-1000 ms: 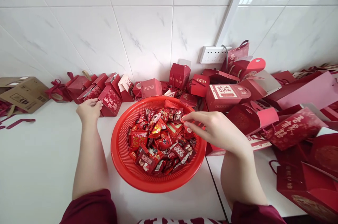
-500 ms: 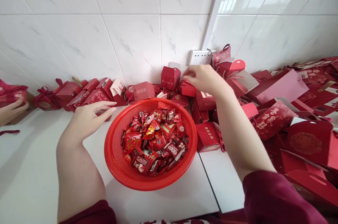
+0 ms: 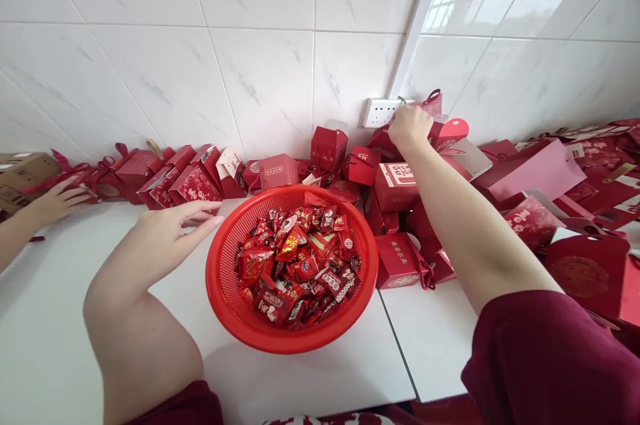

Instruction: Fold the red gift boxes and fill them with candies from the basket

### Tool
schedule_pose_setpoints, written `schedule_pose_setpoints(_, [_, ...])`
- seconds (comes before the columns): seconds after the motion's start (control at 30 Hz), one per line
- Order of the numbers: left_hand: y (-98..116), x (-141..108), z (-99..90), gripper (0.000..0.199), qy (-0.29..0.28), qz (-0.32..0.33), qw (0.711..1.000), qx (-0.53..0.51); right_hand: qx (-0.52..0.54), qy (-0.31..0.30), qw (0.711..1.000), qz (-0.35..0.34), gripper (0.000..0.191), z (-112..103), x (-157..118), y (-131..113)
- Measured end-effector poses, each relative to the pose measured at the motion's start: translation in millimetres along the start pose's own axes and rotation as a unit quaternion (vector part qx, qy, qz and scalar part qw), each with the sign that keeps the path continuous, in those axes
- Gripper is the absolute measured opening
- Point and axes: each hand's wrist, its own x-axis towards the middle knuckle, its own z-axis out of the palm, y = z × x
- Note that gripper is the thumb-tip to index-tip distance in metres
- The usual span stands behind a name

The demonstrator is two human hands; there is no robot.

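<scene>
A round red plastic basket (image 3: pixel 227 315) full of red-wrapped candies (image 3: pixel 300 258) stands on the white table in front of me. My left hand (image 3: pixel 173 231) hovers beside its left rim, fingers stretched out, thumb apart, holding nothing. My right hand (image 3: pixel 411 128) reaches over the pile to the back, just under the wall socket. Its fingers curl downward among red candy boxes; their tips are hidden, so what they hold does not show. A red box (image 3: pixel 383 139) lies just left of that hand, and a pink pouch-like box with a dark ribbon (image 3: pixel 433 103) sits behind it.
Red gift boxes (image 3: pixel 270 173) line the tiled wall, and a large heap of opened boxes (image 3: pixel 575 271) covers the right side. A white power socket (image 3: pixel 381 113) is on the wall. At far left, another person's hand (image 3: pixel 60 201) touches a ribboned box near a cardboard carton (image 3: pixel 25 175).
My right hand has moved back and right, from a small red box to the boxes under the socket. My left hand stays beside the basket. The other person's box has been lowered to the row.
</scene>
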Motion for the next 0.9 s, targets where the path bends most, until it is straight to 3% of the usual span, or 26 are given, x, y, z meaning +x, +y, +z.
schedule_pose_setpoints(0.07, [15,-4,-5.6,0.049,-0.063,-0.003,0.998,0.005,-0.001,0.076,0.997,0.020,0.022,-19,-1,-15])
schedule_pose_setpoints(0.17, [33,-10,-10.4,0.052,-0.082,-0.009,0.997,0.012,0.013,0.163,0.984,-0.076,0.018,-54,-22,-44])
schedule_pose_setpoints(0.3, [43,-18,-7.1,0.044,-0.086,0.000,0.996,-0.006,0.086,0.305,0.936,-0.153,0.018,-82,-90,-77])
schedule_pose_setpoints(0.37, [47,-21,-2.1,0.041,-0.082,0.023,0.996,-0.017,0.147,0.306,0.928,-0.152,0.019,-80,-129,-86])
schedule_pose_setpoints(0.43, [52,-23,4.1,0.039,-0.077,0.057,0.995,-0.022,0.233,0.252,0.927,-0.148,0.018,-68,-162,-89])
schedule_pose_setpoints(0.5, [57,-23,10.3,0.035,-0.080,0.098,0.992,-0.027,0.348,0.156,0.916,-0.122,0.015,-51,-183,-88])
schedule_pose_setpoints(0.63, [65,-19,20.7,0.028,-0.104,0.170,0.979,-0.031,0.531,-0.030,0.846,-0.033,0.018,-18,-190,-80])
schedule_pose_setpoints(0.8, [65,-9,32.2,0.029,-0.091,0.187,0.978,-0.017,0.596,-0.092,0.798,0.001,0.027,-6,-183,-77])
schedule_pose_setpoints(0.9, [68,-6,38.2,0.050,-0.035,0.239,0.970,-0.028,0.609,-0.127,0.783,-0.012,0.030,-14,-190,-83])
